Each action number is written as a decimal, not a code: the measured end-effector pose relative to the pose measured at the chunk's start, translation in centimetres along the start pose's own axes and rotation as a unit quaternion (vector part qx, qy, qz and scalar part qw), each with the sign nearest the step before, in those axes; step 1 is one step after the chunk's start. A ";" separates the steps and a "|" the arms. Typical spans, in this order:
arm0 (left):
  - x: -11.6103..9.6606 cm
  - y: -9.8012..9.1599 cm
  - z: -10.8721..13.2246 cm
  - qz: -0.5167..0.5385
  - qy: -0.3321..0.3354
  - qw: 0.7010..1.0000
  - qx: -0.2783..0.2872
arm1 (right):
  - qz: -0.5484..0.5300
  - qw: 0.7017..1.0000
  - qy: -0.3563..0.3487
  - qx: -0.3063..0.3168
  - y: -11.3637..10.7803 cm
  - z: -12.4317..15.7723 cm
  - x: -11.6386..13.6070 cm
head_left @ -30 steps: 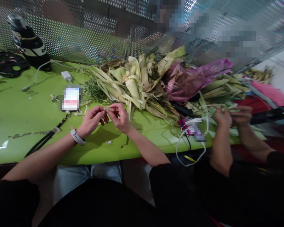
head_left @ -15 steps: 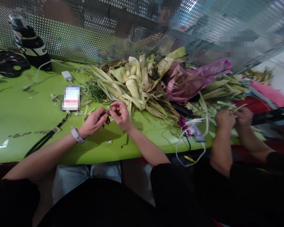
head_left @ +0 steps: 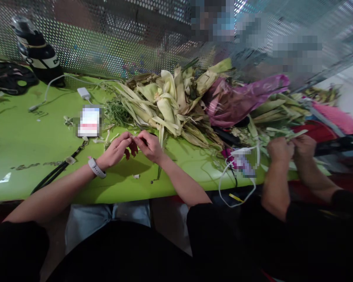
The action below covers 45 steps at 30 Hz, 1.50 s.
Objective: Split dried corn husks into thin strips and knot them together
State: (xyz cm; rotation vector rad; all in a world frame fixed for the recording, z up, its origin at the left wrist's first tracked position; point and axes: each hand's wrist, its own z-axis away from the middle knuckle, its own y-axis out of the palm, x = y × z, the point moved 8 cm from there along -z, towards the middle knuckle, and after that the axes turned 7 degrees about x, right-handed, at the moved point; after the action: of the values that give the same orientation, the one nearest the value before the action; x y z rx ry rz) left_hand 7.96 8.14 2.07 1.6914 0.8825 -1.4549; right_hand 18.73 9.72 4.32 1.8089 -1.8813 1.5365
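Observation:
My left hand [head_left: 116, 150], with a white watch on its wrist, is closed above the green table [head_left: 85, 188]. Under its fingertips hangs a dark red, lobed piece [head_left: 132, 149], partly hidden. Facing it, my right hand [head_left: 149, 145] pinches at the same spot, fingertips touching or nearly touching the left ones. What lies in that pinch is too small to make out. Just beyond both hands is a heap of pale corn husks [head_left: 167, 107] with a tangle of green strands [head_left: 116, 111] at its left. Beside my left hand lies a small piece with pale stalks [head_left: 107, 144].
A phone [head_left: 90, 121] with a black strap [head_left: 53, 172] lies left; behind it stand a dark bottle [head_left: 43, 55] and a white cable adapter [head_left: 83, 93]. A pink plastic bag [head_left: 241, 100] covers husks at right. Nearby, a co-worker's hands [head_left: 290, 149] hold a husk strip. Perforated metal rises behind.
My right hand's raised fingers have curled down, and my left fingers have straightened over the red piece. The co-worker's husk strip has shifted slightly.

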 end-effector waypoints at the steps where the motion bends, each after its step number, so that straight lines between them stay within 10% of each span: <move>1: 0.1 0.0 0.0 0.007 -0.007 1.000 0.001 | 0.020 1.000 -0.012 -0.006 -0.1 0.0 0.2; 14: 1.0 -1.7 -0.1 0.102 -0.034 0.988 -0.113 | 0.224 0.967 -0.102 -0.064 -0.6 0.4 0.3; 27: 0.6 -1.3 0.0 0.155 -0.018 0.983 -0.097 | 0.044 0.998 0.035 -0.036 -0.1 0.4 -1.2; 36: -0.4 -1.6 -0.5 -0.047 0.063 0.995 -0.058 | -0.087 0.991 0.100 -0.034 0.5 0.5 -1.8; 45: 1.4 -2.2 -0.7 0.158 -0.028 0.984 -0.071 | -0.004 0.997 0.082 -0.003 -0.7 0.0 -1.2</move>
State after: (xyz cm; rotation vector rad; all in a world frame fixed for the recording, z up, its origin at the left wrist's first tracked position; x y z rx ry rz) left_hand 6.56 9.89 0.53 1.5924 0.6367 -1.1909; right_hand 19.60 10.67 3.93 1.6321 -1.7988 1.6198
